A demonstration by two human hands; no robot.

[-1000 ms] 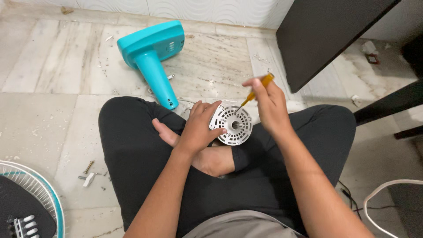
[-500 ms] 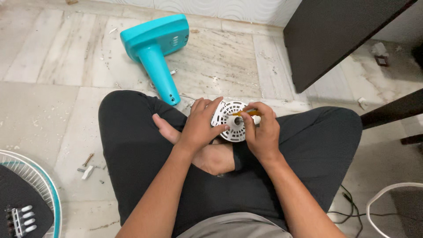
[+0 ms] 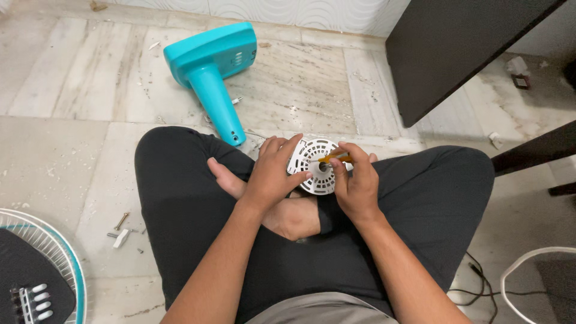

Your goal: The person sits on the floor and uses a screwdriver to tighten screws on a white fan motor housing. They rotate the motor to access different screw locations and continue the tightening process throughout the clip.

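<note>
Sitting cross-legged on the marble floor (image 3: 72, 156): left hand (image 3: 271, 174) gripping a round white slotted plastic motor cover (image 3: 317, 167) over the lap — right hand (image 3: 355, 185) closed on a yellow-handled screwdriver (image 3: 333, 158), tip at the cover's centre. Teal fan stand (image 3: 210, 72) lies nearby.

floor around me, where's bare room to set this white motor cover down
Bare tiles lie left of your knee, between the teal fan stand and the fan guard, short of the loose screws. More bare floor sits between the stand and the dark cabinet. Your lap is crowded: both hands, left hand and right hand, hold the cover.
</note>
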